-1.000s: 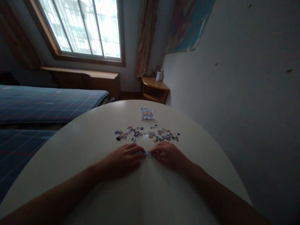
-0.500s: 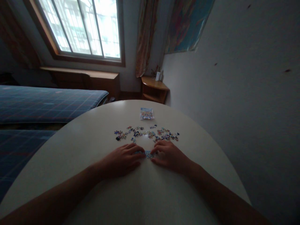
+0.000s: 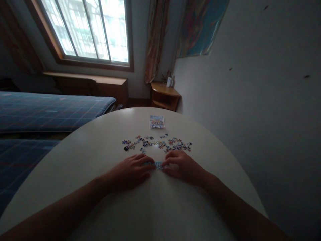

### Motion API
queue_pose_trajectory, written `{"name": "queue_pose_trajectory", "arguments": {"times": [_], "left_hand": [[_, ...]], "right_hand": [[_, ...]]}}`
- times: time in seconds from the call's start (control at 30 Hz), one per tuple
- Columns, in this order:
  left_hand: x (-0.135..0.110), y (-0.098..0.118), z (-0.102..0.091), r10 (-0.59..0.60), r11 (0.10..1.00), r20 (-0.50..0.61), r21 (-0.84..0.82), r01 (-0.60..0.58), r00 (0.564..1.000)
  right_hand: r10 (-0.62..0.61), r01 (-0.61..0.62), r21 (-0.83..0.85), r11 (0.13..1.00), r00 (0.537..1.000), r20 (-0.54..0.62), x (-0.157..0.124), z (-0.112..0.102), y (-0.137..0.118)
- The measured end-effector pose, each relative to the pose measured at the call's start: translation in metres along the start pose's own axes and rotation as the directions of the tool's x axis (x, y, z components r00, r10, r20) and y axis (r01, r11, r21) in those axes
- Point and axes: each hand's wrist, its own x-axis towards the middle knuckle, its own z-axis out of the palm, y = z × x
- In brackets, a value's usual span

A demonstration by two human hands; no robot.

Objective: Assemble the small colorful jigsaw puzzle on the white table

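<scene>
A short strip of joined jigsaw puzzle pieces [image 3: 158, 165] lies flat on the white table between my hands. My left hand [image 3: 135, 169] has its fingertips curled over the left end of the strip. On the right end, the thumb and fingers of my right hand [image 3: 179, 165] pinch the pieces. Both ends of the strip are partly hidden under my fingers. Beyond my hands, many loose jigsaw pieces [image 3: 162, 144] are scattered in a band. Farther back lies a small printed picture packet [image 3: 156, 122] showing a colourful design.
The round white table [image 3: 120, 214] fills the foreground. To the left is a bed with a blue plaid mattress [image 3: 50, 112]. A wooden corner stand [image 3: 165, 90] is beyond the far edge, and a bare wall [image 3: 250, 100] runs along the right.
The thumb and fingers of my right hand have shifted slightly at the strip's right end. My left hand stays nearly still, and the loose pieces have not moved.
</scene>
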Motion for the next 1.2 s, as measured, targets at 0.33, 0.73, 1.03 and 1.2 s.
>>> {"name": "queue_pose_trajectory", "arguments": {"times": [0.33, 0.73, 1.03, 1.2], "left_hand": [[0.0, -0.001, 0.001, 0.007, 1.0, 0.004, -0.002, -0.007, 1.0], [0.0, 0.0, -0.001, -0.005, 1.0, -0.007, -0.003, 0.005, 1.0], [-0.01, -0.026, -0.01, -0.249, 0.958, -0.166, 0.103, 0.268, 0.954], [-0.021, -0.052, -0.023, -0.516, 0.832, -0.175, 0.132, 0.539, 0.838]], "right_hand": [[-0.074, 0.076, -0.021, 0.997, 0.994, 0.078, -0.004, -0.008, 0.002], [0.008, -0.007, -0.008, 1.0, 1.0, 0.03, -0.003, -0.016, 0.019], [0.146, -0.151, -0.025, 0.988, 0.979, -0.141, -0.003, -0.012, 0.038], [0.218, -0.233, -0.05, 0.971, 0.954, -0.207, -0.002, -0.011, 0.046]]}}
